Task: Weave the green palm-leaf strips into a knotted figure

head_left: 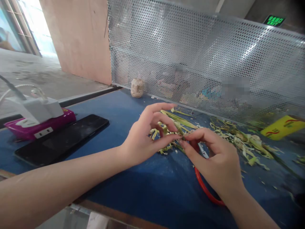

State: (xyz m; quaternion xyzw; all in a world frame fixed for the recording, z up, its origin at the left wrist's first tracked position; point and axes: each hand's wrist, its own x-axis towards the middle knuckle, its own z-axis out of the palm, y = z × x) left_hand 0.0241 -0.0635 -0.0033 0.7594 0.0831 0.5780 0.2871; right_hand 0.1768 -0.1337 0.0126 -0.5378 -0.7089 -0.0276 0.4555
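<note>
My left hand (147,133) is pinched, thumb against a bent finger, with the index finger stretched out above. At its fingertips is a small greenish plant strip (179,128). My right hand (214,156) meets it there, thumb and index finger closed on the same strip; its lower end is hidden by the fingers. Scissors with red handles (207,190) show beneath and through my right hand; whether its other fingers hold them I cannot tell. Behind both hands lie pale green peelings and leaf strips (183,121) on the blue tabletop (147,194).
On the left, a black phone (64,136) lies beside a purple power strip (54,124) with white chargers (35,109). A pale, lumpy cylinder (137,88) stands near the perforated metal screen (190,47). More peelings (247,143) and a yellow packet (282,127) are at right. Blurred people show beyond the screen.
</note>
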